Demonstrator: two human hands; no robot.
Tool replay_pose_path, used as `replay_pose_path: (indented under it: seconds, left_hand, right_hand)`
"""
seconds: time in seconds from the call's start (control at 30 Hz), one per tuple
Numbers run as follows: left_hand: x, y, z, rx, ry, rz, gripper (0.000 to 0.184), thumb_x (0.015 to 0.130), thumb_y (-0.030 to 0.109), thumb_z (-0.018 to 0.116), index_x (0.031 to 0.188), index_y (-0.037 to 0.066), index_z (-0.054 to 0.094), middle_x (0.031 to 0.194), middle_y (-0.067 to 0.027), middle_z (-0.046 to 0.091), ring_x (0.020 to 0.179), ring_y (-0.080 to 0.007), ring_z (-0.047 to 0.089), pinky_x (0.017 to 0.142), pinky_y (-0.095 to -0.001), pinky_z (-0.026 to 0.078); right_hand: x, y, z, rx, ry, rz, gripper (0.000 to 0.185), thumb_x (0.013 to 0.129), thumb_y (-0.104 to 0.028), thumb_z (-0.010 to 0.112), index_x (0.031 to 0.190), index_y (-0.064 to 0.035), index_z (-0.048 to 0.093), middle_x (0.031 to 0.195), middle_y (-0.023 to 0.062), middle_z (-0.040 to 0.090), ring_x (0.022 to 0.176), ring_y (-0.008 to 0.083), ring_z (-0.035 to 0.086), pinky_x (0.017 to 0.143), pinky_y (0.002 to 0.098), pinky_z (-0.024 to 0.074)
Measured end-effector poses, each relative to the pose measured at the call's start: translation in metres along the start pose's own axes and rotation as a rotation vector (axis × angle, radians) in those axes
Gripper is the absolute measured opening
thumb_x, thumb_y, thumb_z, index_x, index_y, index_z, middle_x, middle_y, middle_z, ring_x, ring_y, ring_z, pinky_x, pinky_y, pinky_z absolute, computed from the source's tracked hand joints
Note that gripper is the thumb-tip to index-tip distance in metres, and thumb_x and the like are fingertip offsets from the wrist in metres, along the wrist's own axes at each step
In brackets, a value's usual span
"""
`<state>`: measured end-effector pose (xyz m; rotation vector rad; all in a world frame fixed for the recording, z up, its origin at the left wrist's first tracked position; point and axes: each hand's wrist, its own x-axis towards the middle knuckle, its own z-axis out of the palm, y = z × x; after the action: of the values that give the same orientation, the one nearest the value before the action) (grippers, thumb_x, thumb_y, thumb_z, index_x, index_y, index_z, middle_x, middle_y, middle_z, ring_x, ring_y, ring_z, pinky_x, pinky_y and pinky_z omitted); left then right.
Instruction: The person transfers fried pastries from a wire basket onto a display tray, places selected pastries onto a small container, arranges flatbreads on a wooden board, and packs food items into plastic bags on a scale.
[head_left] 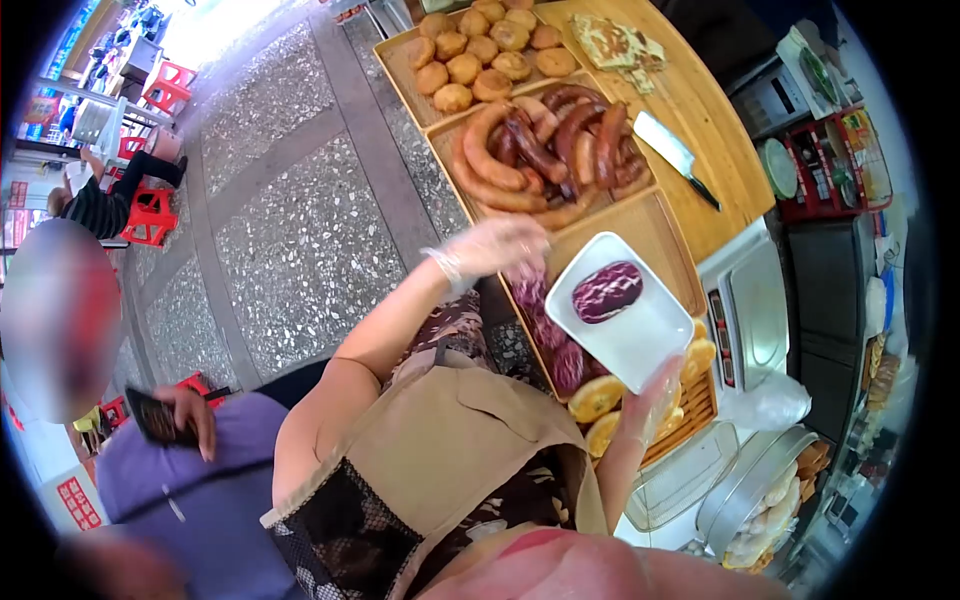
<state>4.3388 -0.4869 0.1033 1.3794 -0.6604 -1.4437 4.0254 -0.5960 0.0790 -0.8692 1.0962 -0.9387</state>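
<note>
My right hand (655, 392), in a clear plastic glove, grips the near end of a white rectangular tray (640, 345). In this tray lies one oval purple roll (607, 292) with white streaks. My left hand (492, 246), also gloved, is bent downward over the far end of a row of similar purple rolls (568, 366). Its fingers are smeared and partly hidden, so whether they hold a roll is unclear. The row runs along the left side of a wooden tray (650, 225), partly covered by the white tray.
Beyond are sausages (540, 150), round fried balls (485, 55), a flatbread (615, 45) and a cleaver (668, 150). A scale (745, 310) and steamer (750, 490) stand at right. Yellow filled buns (597, 400) lie nearby. A person in purple (200, 470) holding a dark wallet-like object is at left.
</note>
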Motion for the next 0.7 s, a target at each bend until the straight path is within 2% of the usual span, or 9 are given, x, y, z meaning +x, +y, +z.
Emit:
replay_pose_path:
  seconds: [0.07, 0.17, 0.2, 0.27, 0.4, 0.43, 0.47, 0.67, 0.7]
  left_hand:
    - [0.014, 0.018, -0.069, 0.151, 0.378, 0.059, 0.027, 0.090, 0.017, 0.059, 0.114, 0.004, 0.057, 0.091, -0.0091, 0.066, 0.078, -0.0161, 0.065, 0.070, -0.0282, 0.055]
    - [0.049, 0.001, -0.178, 0.014, 0.838, 0.179, 0.028, 0.085, 0.006, 0.060, 0.113, 0.001, 0.056, 0.088, -0.0064, 0.063, 0.076, -0.0135, 0.061, 0.067, -0.0281, 0.053]
    - [0.055, 0.008, -0.207, 0.248, 0.958, 0.251, 0.033, 0.084, 0.008, 0.063, 0.114, 0.000, 0.054, 0.086, -0.0057, 0.063, 0.076, -0.0157, 0.061, 0.070, -0.0282, 0.052]
    - [0.071, -0.001, -0.249, 0.295, 1.037, 0.187, 0.049, 0.081, 0.011, 0.068, 0.124, -0.001, 0.048, 0.102, -0.0125, 0.061, 0.088, -0.0190, 0.060, 0.078, -0.0315, 0.051]
    - [0.104, 0.004, -0.268, 0.315, 1.052, 0.139, 0.067, 0.074, 0.015, 0.075, 0.129, -0.004, 0.041, 0.114, -0.0168, 0.058, 0.099, -0.0232, 0.060, 0.085, -0.0342, 0.050]
    - [0.118, -0.006, -0.274, 0.222, 1.019, 0.205, 0.073, 0.072, 0.015, 0.076, 0.132, -0.005, 0.038, 0.120, -0.0197, 0.055, 0.108, -0.0268, 0.057, 0.091, -0.0346, 0.047]
    - [0.122, -0.003, -0.273, 0.383, 1.035, 0.261, 0.080, 0.071, 0.015, 0.077, 0.135, -0.005, 0.035, 0.126, -0.0219, 0.052, 0.115, -0.0298, 0.053, 0.097, -0.0348, 0.043]
    - [0.137, 0.002, -0.266, 0.384, 1.118, 0.277, 0.099, 0.066, 0.030, 0.082, 0.138, -0.009, 0.026, 0.132, -0.0274, 0.045, 0.123, -0.0339, 0.046, 0.103, -0.0370, 0.038]
    - [0.141, 0.006, -0.267, 0.479, 1.139, 0.148, 0.106, 0.064, 0.033, 0.082, 0.140, -0.008, 0.021, 0.132, -0.0277, 0.045, 0.123, -0.0348, 0.046, 0.103, -0.0370, 0.038]
  right_hand:
    - [0.009, -0.004, 0.042, 0.031, 0.028, 0.004, 0.063, 0.096, -0.045, 0.042, 0.142, -0.0036, 0.030, 0.141, 0.0151, 0.040, 0.126, 0.0292, 0.044, 0.105, 0.0420, 0.0372]
    - [0.029, -0.008, 0.085, 0.050, 0.133, 0.003, 0.063, 0.096, -0.046, 0.043, 0.141, -0.0035, 0.030, 0.140, 0.0138, 0.041, 0.127, 0.0278, 0.043, 0.104, 0.0408, 0.0383]
    - [0.032, -0.010, 0.100, 0.036, 0.145, 0.006, 0.063, 0.096, -0.046, 0.043, 0.141, -0.0035, 0.030, 0.140, 0.0138, 0.041, 0.127, 0.0278, 0.043, 0.104, 0.0408, 0.0383]
    - [0.037, -0.014, 0.125, 0.006, 0.207, -0.039, 0.064, 0.096, -0.047, 0.044, 0.141, -0.0037, 0.031, 0.139, 0.0137, 0.042, 0.125, 0.0277, 0.045, 0.102, 0.0408, 0.0396]
    - [0.043, -0.017, 0.159, -0.123, 0.205, -0.078, 0.063, 0.095, -0.047, 0.046, 0.139, -0.0036, 0.033, 0.134, 0.0133, 0.045, 0.122, 0.0254, 0.047, 0.100, 0.0383, 0.0415]
    - [0.045, -0.017, 0.170, -0.089, 0.197, -0.091, 0.061, 0.095, -0.046, 0.045, 0.137, -0.0035, 0.034, 0.132, 0.0131, 0.047, 0.121, 0.0248, 0.048, 0.100, 0.0371, 0.0420]
    - [0.048, -0.019, 0.177, -0.099, 0.183, -0.087, 0.061, 0.095, -0.046, 0.045, 0.137, -0.0035, 0.034, 0.132, 0.0131, 0.047, 0.121, 0.0248, 0.048, 0.100, 0.0371, 0.0420]
    - [0.058, -0.024, 0.226, -0.205, 0.232, -0.052, 0.056, 0.098, -0.040, 0.042, 0.137, -0.0010, 0.036, 0.135, 0.0136, 0.046, 0.121, 0.0257, 0.047, 0.101, 0.0376, 0.0389]
    - [0.065, -0.020, 0.225, -0.165, 0.199, -0.060, 0.054, 0.098, -0.039, 0.041, 0.136, 0.0002, 0.038, 0.134, 0.0140, 0.047, 0.121, 0.0253, 0.047, 0.103, 0.0370, 0.0367]
